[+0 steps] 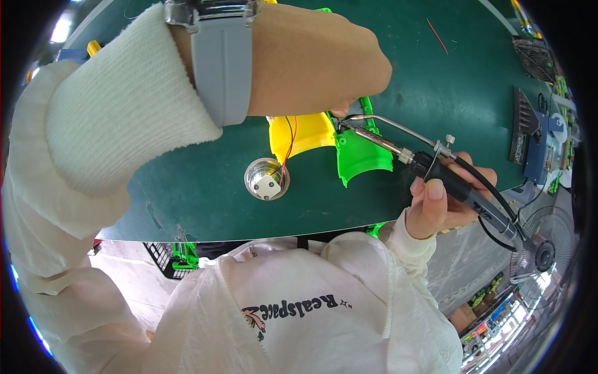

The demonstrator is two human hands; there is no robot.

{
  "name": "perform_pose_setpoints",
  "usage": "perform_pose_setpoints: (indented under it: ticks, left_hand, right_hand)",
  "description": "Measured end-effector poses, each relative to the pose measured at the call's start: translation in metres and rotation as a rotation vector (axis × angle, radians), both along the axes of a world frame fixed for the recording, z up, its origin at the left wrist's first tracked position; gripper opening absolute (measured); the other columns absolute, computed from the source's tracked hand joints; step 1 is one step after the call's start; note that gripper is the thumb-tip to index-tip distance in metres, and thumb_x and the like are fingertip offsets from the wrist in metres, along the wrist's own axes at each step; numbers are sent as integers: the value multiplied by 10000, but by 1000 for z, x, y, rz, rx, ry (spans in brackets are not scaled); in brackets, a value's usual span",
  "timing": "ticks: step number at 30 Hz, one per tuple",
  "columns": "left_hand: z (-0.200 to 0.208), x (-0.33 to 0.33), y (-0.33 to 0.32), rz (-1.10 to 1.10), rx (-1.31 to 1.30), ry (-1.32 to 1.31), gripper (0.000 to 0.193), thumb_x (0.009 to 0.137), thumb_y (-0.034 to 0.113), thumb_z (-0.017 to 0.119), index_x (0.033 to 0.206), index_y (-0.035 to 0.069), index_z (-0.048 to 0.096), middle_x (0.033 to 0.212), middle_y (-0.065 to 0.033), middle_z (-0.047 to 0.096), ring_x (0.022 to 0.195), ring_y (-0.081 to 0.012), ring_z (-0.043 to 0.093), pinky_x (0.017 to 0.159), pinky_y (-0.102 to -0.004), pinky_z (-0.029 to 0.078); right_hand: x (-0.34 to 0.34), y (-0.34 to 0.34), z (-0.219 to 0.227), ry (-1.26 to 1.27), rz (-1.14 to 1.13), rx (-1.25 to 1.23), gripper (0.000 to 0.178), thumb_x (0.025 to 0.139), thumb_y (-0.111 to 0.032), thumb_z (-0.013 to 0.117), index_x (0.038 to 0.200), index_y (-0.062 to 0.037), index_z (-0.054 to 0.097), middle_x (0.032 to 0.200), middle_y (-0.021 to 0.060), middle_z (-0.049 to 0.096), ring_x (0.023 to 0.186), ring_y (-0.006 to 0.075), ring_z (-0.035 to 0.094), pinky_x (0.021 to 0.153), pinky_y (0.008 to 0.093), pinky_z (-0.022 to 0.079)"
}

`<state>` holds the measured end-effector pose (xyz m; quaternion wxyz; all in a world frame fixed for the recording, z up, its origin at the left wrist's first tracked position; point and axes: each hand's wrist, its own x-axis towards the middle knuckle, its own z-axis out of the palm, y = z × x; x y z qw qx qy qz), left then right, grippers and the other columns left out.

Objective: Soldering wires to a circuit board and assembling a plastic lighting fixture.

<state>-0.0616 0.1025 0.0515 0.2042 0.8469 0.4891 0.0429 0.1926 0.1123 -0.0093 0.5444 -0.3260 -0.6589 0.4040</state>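
In my right hand (439,199) is a black-handled soldering iron (458,187), with a thin metal feed tube clamped alongside its shaft. Its tip reaches into the inner edge of a green plastic housing half (361,156). A yellow plastic housing half (302,134) lies against the green one on its left. My left hand (330,62), with a watch at the wrist, bends over both parts from above. Its fingers curl down beside the iron's tip, mostly hidden, and what they grip cannot be seen. Red and black wires run from the yellow part to a round silver lamp cup (266,179).
A loose red wire (437,36) lies on the dark green table (430,87). Along the right edge stand a small black fan (534,59) and a blue device (539,143). Beyond the table are a larger fan (544,255) and, below its front edge, a black basket (163,260) holding green parts.
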Motion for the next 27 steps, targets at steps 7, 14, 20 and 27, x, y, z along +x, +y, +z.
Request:
perform_pose_setpoints:
  ticks: [7, 14, 20, 27]
  left_hand:
    - [1, 0, -2, -2, 41, 7, 234, 893, 214, 607, 794, 2, 627, 846, -98, 633, 909, -288, 596, 822, -389, 494]
    - [-4, 2, -1, 16, 10, 28, 225, 879, 215, 625, 804, 3, 635, 847, -108, 633, 892, -304, 615, 794, -399, 506]
    - [20, 1, -1, -40, -16, 54, 157, 852, 146, 650, 823, -9, 652, 877, -136, 655, 898, -310, 650, 785, -384, 533]
    - [45, 1, 5, -55, -220, 174, 107, 815, 38, 689, 902, -22, 675, 954, -185, 708, 951, -328, 701, 781, -375, 578]
  right_hand:
    - [-1, 0, -2, 11, -7, 4, 518, 730, -294, 875, 929, 5, 502, 855, 47, 477, 629, 147, 528, 570, 275, 442]
    - [1, 1, -2, -16, -11, 39, 502, 736, -291, 863, 928, 7, 507, 856, 47, 478, 618, 139, 529, 561, 270, 442]
    - [-7, 0, 1, 9, -34, 70, 494, 738, -293, 857, 911, 8, 505, 833, 44, 483, 603, 133, 533, 534, 256, 437]
    - [-16, 0, 8, 26, -63, 98, 512, 727, -315, 863, 879, 17, 504, 780, 42, 492, 584, 128, 528, 532, 252, 439]
